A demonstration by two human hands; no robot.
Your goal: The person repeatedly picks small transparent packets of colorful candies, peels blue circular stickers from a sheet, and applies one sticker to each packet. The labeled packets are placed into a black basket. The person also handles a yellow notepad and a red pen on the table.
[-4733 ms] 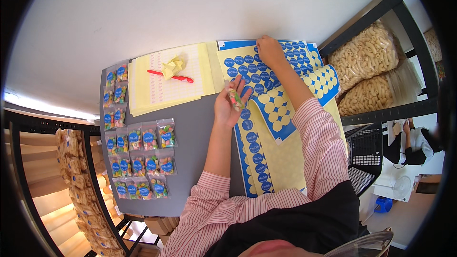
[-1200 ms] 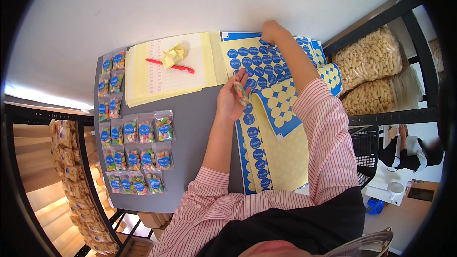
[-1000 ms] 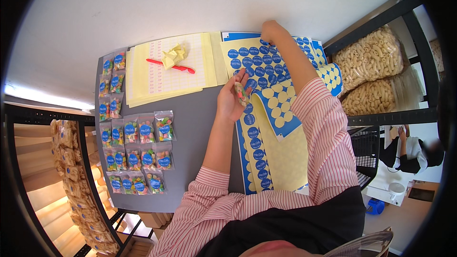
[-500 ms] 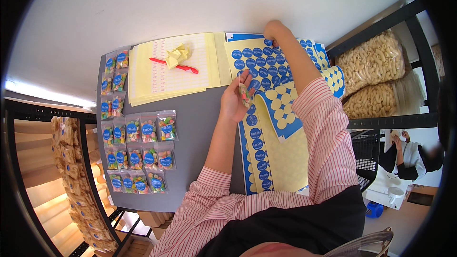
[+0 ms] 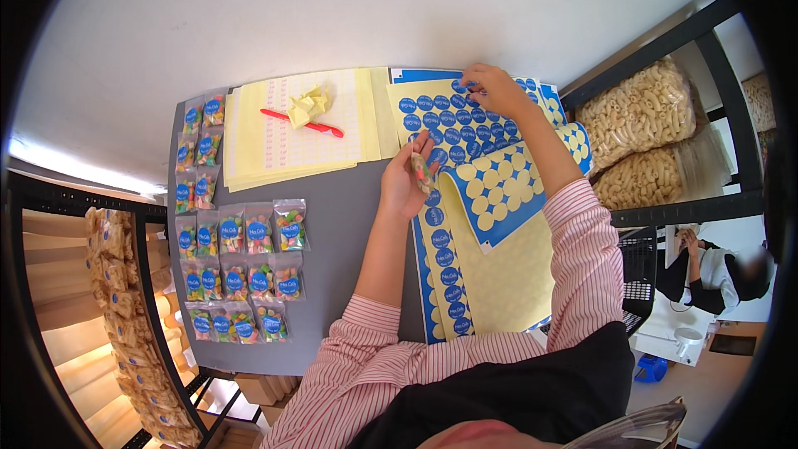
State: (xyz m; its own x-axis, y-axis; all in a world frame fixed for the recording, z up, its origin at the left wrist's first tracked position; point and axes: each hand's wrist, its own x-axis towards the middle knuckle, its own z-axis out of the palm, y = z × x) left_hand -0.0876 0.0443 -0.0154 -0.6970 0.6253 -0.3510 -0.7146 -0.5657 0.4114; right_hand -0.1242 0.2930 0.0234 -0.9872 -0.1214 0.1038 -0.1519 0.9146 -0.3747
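My left hand [image 5: 402, 185] grips a small clear bag of colourful pieces [image 5: 421, 173], held tilted above the near left edge of the sticker sheets. At the far part of the top sticker sheet [image 5: 453, 131], my right hand [image 5: 496, 90] has its fingertips pinched on a round blue sticker [image 5: 459, 85]. That sheet carries rows of round blue stickers on pale yellow backing. A curled sheet [image 5: 499, 187] with bare yellow circles in blue surround lies over it, partly beneath my right forearm. To the left, several filled bags [image 5: 259, 229] with blue round labels stand in rows on the grey table [image 5: 337, 224].
Yellow-edged printed papers [image 5: 241, 150] lie at the far left, topped by a red pen [image 5: 303, 123] and crumpled yellow paper [image 5: 309, 104]. A black rack [image 5: 690, 209] on the right holds large bags of macaroni-like pieces [image 5: 638, 108]. Another person [image 5: 706, 270] sits beyond it.
My right hand has drawn back from the sheet's far edge, toward me, with the blue sticker at its fingertips. The left hand keeps the bag in nearly the same place.
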